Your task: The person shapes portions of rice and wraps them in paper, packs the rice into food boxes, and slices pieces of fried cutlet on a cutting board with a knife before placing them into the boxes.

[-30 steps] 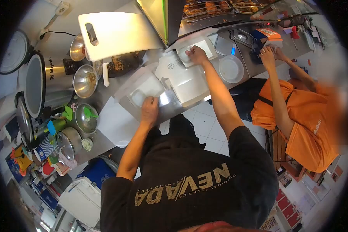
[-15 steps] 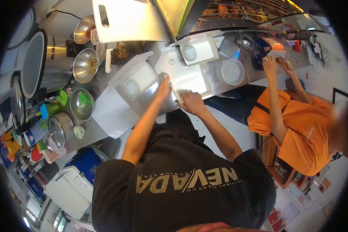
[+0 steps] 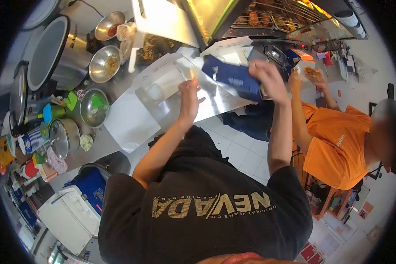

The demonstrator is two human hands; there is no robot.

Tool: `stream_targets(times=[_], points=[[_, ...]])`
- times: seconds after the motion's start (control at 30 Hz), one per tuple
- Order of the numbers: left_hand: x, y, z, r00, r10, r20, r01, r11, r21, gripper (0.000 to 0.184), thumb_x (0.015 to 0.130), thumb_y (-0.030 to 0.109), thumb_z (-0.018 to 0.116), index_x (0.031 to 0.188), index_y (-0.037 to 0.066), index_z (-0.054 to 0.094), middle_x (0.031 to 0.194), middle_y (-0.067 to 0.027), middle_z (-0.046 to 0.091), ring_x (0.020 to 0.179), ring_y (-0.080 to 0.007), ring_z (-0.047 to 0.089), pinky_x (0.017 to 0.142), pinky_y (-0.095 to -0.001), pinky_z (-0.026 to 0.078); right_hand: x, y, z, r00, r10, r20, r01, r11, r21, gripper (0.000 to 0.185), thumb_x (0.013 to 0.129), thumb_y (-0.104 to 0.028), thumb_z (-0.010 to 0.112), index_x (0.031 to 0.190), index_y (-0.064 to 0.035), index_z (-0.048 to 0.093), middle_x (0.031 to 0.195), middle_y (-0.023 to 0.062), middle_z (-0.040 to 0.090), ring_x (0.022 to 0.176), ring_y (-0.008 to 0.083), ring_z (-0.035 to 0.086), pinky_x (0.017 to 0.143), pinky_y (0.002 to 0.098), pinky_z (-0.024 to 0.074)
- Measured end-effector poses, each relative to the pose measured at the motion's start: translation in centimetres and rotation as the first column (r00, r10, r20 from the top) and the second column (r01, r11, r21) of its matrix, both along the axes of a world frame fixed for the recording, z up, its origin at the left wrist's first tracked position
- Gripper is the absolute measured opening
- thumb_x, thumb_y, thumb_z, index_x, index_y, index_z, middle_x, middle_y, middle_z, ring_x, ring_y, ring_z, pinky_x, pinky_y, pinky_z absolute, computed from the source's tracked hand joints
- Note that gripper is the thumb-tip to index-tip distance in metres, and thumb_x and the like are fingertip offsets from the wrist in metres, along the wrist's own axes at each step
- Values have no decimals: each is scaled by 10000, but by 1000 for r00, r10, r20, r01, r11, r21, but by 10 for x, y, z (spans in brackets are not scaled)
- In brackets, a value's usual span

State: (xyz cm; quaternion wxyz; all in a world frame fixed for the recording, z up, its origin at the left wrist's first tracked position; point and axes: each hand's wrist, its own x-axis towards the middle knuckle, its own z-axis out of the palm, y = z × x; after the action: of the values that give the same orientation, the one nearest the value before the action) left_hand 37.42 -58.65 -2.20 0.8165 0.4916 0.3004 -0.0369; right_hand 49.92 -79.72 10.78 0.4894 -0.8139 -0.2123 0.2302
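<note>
Since the earlier frame, the right hand (image 3: 272,82) has swung right and toward the far side, and a dark blue flat-sided cardboard box with pale printing (image 3: 233,80) now shows in its grasp. Its fingers are curled closed over the box's right end; motion blur hides exactly how each one sits. The box is held over the silvery metal counter (image 3: 218,103), printed face up, its long axis running from far left to near right, the free end pointing far left. It partly covers an open white cardboard box (image 3: 231,55) on the far side. The left hand (image 3: 189,100) is empty, thumb and fingers loosely spread, beside another open white-lined cardboard box (image 3: 165,83) lying to its left.
</note>
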Motion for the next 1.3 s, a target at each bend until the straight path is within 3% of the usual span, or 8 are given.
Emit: stream_targets(times=[0.1,0.2,0.43,0.57,0.73,0.97,1.1,1.3], points=[[-61,20,27,905,0,426,-175,913,370,498,1033,343,582,1356,-3,427,1396,-187,385,1257,-293,468,955,-448,552,-109,38,23,990,28,138,-16,996,-86,222,951,-208,653,839,-18,633,685,76,579,633,191,549,647,318,433],[-102,53,35,928,-116,355,-80,866,494,325,1026,188,606,1297,13,570,1246,-92,508,1136,-189,516,890,-309,539,-172,66,6,913,277,299,-241,959,-152,150,931,-145,650,848,-20,660,764,162,647,711,365,617,637,387,469],[-189,136,47,806,-339,486,166,917,363,287,962,35,679,1239,-7,619,1168,-72,627,1001,-142,622,891,-274,542,-272,112,-33,999,-28,38,25,996,91,248,1012,-159,596,826,2,625,647,85,595,579,130,526,553,315,404],[-199,159,42,847,-21,531,39,999,-21,294,895,53,776,1166,29,665,1166,-54,533,1002,-140,590,829,-271,558,-304,131,-29,991,-109,74,102,990,95,252,1012,-168,598,835,11,609,645,83,576,575,133,494,550,309,395],[-209,176,74,513,-610,603,173,762,624,259,798,58,855,1028,56,735,1001,-39,457,846,-73,495,619,-192,406,-318,144,-17,993,-46,107,36,995,94,258,1018,-177,588,842,12,595,644,79,545,576,134,490,547,306,385],[-224,153,55,808,-190,557,-23,936,351,252,821,-69,794,1040,42,736,996,-8,470,766,-42,486,635,-194,463,-332,163,-9,985,-48,168,38,997,67,246,1014,-152,589,830,11,580,647,89,538,555,153,500,540,317,386],[-232,173,63,596,-640,486,313,742,593,275,907,19,736,1181,40,720,969,-23,490,900,-134,513,747,-230,440,-331,159,-2,972,12,236,-12,1000,1,220,969,-175,628,827,-10,597,603,142,571,502,272,566,515,368,430],[-258,156,87,662,-708,244,138,436,889,1013,607,516,950,1390,36,523,1259,-158,492,1308,-318,441,1071,-453,410,-327,187,2,892,152,425,-15,951,-308,195,935,-212,634,880,-28,608,721,187,639,696,396,655,629,471,504]])
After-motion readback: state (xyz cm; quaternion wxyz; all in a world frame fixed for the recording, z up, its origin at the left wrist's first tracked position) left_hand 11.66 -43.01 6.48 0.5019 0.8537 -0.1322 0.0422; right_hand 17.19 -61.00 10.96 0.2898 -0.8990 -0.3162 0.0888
